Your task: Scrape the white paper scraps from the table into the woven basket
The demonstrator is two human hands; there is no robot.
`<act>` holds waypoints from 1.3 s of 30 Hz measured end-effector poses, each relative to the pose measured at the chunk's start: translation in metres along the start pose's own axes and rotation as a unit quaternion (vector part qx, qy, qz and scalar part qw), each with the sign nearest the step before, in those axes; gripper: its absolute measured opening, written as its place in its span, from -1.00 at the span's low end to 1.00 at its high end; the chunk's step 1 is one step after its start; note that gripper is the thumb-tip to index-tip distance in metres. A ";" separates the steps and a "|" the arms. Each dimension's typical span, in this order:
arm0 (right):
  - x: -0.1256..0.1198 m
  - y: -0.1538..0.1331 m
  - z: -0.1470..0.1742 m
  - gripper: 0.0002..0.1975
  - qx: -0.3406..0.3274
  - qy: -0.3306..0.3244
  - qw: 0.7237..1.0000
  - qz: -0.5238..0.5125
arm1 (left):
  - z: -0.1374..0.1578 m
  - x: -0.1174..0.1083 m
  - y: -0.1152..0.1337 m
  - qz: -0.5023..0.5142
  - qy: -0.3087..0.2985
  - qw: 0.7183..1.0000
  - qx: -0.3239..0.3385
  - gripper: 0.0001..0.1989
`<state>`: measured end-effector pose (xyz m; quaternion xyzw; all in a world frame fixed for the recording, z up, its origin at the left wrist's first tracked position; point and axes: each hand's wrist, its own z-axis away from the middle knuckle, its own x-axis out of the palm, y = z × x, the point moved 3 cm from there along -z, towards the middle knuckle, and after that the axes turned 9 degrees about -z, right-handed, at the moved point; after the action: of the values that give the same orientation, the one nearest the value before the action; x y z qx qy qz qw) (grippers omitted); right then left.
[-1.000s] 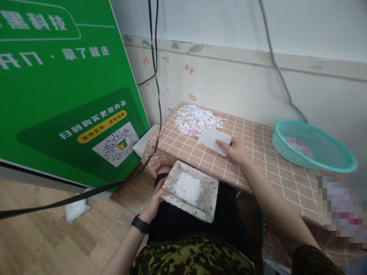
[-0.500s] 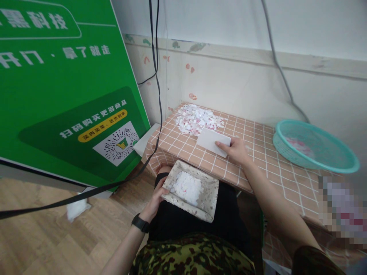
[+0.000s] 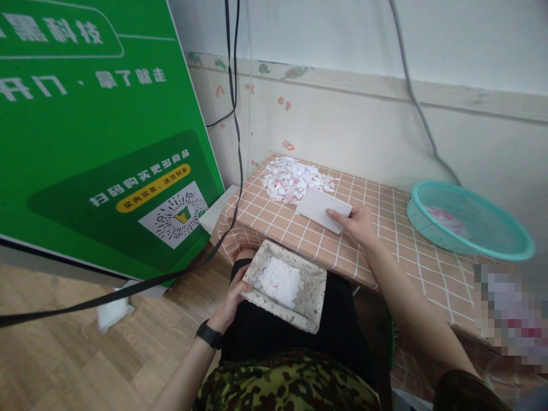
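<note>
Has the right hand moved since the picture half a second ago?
Yes, slightly: against the grid-patterned tablecloth, the right hand, gripping the white rectangular card, has shifted rightward, toward the teal mesh basket.

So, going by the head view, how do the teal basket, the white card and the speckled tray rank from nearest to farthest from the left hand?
1. Speckled tray: nearest, held at its left edge by the left hand.
2. White card: next, in the right hand.
3. Teal basket: farthest, at far right.
</note>
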<state>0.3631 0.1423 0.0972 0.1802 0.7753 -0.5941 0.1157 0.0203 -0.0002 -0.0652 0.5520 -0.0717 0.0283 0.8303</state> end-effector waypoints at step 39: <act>0.022 -0.023 0.094 -0.66 -0.267 0.019 0.872 0.411 | -0.004 -0.005 -0.009 0.008 0.000 1.000 0.001 -0.39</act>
<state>0.3299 0.0499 0.0839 0.4556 0.7628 -0.2596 0.3783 0.0170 0.0001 -0.0752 0.5519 -0.0761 0.0350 0.8297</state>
